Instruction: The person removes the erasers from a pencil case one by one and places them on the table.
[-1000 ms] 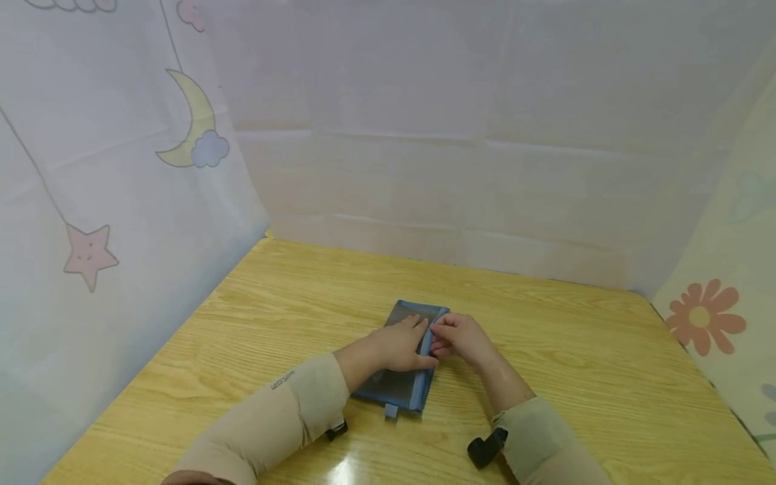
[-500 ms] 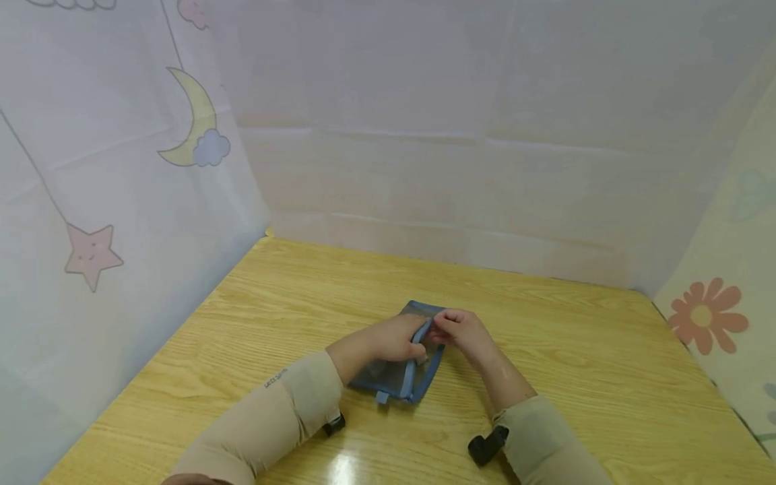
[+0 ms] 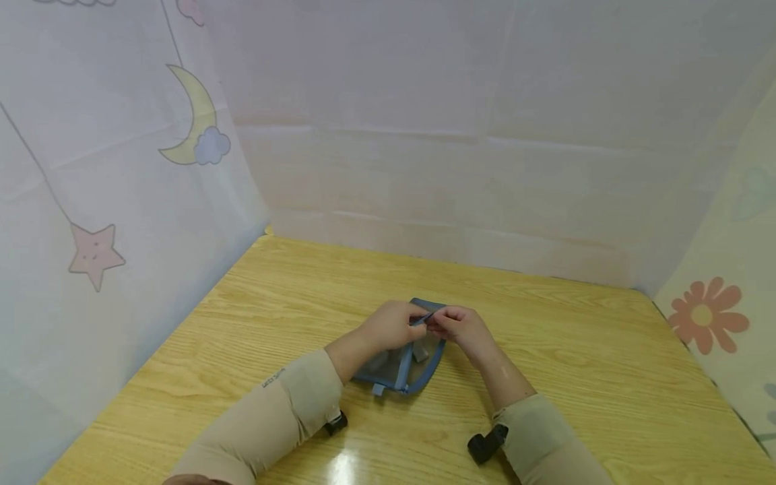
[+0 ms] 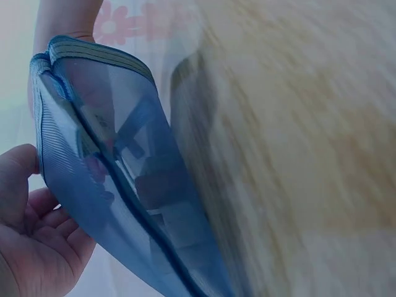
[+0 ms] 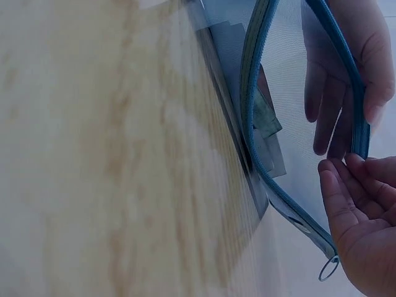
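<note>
A blue mesh zip pouch (image 3: 388, 367) stands partly raised on the table, its zipper side gaping in the right wrist view. My left hand (image 3: 391, 327) pinches the zipper edge near the far end, thumb on one side and fingers behind the mesh (image 5: 291, 80). Close beside it, my right hand (image 3: 463, 330) pinches the same edge at the corner, near the zipper's ring pull (image 5: 329, 268). Through the mesh, several flat dark and greenish pieces (image 5: 266, 117) show inside; what they are, I cannot tell.
The pouch lies on a wood-grain table (image 3: 291, 296). Printed cloth walls (image 3: 388, 175) stand behind and at both sides. A black device (image 3: 487, 444) is strapped at the right wrist, another (image 3: 335, 423) at the left.
The pouch's zipper side has lifted and spread from lying flat. My left hand has gone from resting flat on the pouch to pinching its edge, close to my right hand.
</note>
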A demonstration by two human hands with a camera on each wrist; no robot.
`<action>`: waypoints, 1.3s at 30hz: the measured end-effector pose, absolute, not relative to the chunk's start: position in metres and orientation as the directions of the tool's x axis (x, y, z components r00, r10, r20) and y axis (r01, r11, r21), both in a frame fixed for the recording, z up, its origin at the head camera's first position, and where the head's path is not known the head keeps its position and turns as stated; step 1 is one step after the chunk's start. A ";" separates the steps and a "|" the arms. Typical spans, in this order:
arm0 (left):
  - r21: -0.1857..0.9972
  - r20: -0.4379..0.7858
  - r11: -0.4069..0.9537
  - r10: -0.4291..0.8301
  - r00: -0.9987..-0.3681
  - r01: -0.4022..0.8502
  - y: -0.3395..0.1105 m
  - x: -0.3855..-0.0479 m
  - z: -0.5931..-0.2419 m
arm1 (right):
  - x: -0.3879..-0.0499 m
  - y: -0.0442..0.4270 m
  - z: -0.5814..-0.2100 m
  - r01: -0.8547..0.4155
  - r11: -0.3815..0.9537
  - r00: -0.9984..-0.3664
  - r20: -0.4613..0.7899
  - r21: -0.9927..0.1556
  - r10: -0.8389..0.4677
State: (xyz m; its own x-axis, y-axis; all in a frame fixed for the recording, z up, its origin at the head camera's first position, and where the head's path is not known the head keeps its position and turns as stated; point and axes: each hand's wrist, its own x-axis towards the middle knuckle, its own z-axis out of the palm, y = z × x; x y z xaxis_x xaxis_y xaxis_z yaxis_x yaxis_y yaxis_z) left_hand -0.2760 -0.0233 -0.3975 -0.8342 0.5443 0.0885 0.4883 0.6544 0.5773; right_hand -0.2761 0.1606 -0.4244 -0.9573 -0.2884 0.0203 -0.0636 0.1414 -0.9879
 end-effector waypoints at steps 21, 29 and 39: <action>0.439 0.133 0.786 0.421 -0.897 0.434 -0.019 -0.267 -0.386 | -0.273 0.158 -0.420 -0.078 0.193 -0.953 0.016 -0.978 -0.303; 0.501 0.158 0.775 0.357 -0.921 0.386 -0.023 -0.274 -0.388 | -0.271 0.158 -0.420 -0.070 0.175 -0.952 0.014 -0.982 -0.307; 0.617 0.223 0.710 0.258 -0.940 0.341 -0.030 -0.279 -0.381 | -0.271 0.161 -0.423 -0.097 0.195 -0.948 0.031 -0.976 -0.317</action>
State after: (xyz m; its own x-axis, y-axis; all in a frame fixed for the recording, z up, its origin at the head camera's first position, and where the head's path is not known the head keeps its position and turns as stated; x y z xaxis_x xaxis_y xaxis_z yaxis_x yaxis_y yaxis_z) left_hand -0.2786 -0.0303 -0.3814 -0.9402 0.2577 0.2226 0.3405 0.7096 0.6169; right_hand -0.2710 0.1614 -0.4231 -0.9479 -0.3171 0.0309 -0.0970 0.1951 -0.9760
